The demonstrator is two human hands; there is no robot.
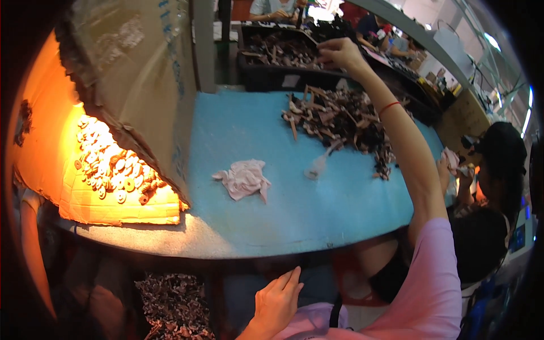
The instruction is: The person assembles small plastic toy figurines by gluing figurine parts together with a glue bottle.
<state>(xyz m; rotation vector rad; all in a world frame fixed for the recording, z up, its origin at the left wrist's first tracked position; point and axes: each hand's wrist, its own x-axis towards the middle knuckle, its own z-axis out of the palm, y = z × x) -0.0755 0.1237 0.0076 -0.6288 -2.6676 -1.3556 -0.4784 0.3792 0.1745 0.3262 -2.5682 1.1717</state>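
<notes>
My right arm stretches far over the table. At its end my right hand [341, 55], its fingers pinched together, is above the near right rim of a black crate [283, 78] of small brown and dark pieces. What the fingers hold, if anything, is too small to make out. Below that arm a pile of brown, black and pale small pieces [334, 118] lies on the blue tabletop [226, 130]. My left hand [276, 301] is held low in front of the table edge, fingers stretched out and nothing in them. A crumpled pale pink cloth [245, 180] and a small translucent bottle [316, 168] lie mid-table.
At the left a cardboard screen [133, 73] shields a brightly lit heap of small round pieces [116, 164] on cardboard. A container of dark scraps [174, 306] stands below the table edge. A co-worker in a black cap [501, 144] sits close at the right; other people work behind.
</notes>
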